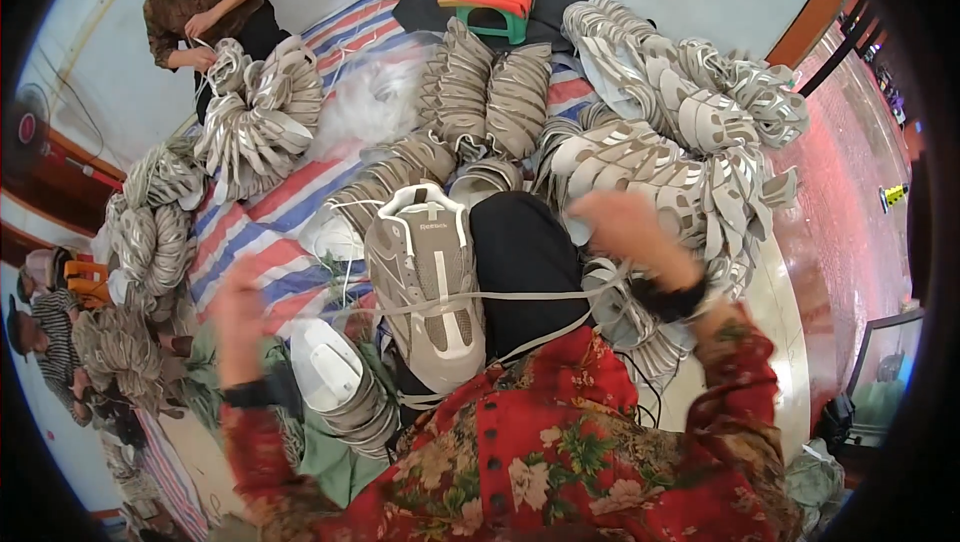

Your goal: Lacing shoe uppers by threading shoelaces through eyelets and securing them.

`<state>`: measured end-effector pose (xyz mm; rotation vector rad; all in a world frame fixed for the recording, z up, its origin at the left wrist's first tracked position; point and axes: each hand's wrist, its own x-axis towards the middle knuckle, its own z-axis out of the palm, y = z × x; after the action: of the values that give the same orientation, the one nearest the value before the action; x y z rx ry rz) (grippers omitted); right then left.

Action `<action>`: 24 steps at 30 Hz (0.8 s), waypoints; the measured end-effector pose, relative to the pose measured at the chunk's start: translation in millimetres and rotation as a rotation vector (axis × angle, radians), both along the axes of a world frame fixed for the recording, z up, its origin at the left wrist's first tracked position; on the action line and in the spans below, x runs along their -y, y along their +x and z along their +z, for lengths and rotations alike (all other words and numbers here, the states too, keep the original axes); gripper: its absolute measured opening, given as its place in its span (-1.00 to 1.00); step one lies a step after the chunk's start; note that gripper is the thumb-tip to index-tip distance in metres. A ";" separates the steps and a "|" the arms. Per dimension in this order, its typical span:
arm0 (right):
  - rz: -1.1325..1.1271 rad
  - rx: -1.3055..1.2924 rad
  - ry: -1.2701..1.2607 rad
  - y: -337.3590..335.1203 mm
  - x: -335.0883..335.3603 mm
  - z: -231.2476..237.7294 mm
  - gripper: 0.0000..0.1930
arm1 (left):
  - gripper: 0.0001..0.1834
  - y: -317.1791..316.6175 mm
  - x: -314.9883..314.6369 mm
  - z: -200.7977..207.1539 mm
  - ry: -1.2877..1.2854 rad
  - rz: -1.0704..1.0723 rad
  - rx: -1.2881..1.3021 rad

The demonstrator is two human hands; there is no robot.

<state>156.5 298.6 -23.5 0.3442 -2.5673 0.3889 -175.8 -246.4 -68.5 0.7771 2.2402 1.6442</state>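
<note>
A beige and grey shoe upper [425, 282] lies over my lap, its collar away from me and its toe towards me. A pale shoelace [520, 296] runs loosely across it from left to right. To the left of the upper, my left hand [240, 317] is raised and smeared by motion. My right hand [635, 232] is up on the right, beyond my dark-clad knee [525, 252], and it is blurred too. Neither hand's fingers show clearly, and whether either holds the lace is unclear. A stack of nested uppers [345, 392] with a white sole-like face sits by my left thigh.
Bundles of stacked uppers [455, 87] cover the striped sheet [260, 242] ahead, with more heaps [650, 162] at the right. A green stool [490, 24] with a red cushion stands at the back. At the far left another person [205, 12] handles a bundle [260, 122].
</note>
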 end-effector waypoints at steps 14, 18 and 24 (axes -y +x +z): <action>-0.265 0.579 -0.621 -19.5 164.5 -23.4 -0.77 | -0.82 172.3 -269.8 51.0 -0.470 -0.382 -0.484; -0.279 0.575 -0.595 -17.6 164.0 -27.0 -0.78 | -0.85 172.7 -274.6 65.3 -0.741 -0.560 -0.292; -0.275 0.633 -0.584 -20.3 165.3 -27.6 -0.74 | -0.84 167.7 -274.3 71.1 -0.850 -0.665 -0.208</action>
<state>136.2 133.3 -51.1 -0.4038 -2.8549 1.2608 -8.1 27.9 2.7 1.2501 2.1379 0.2740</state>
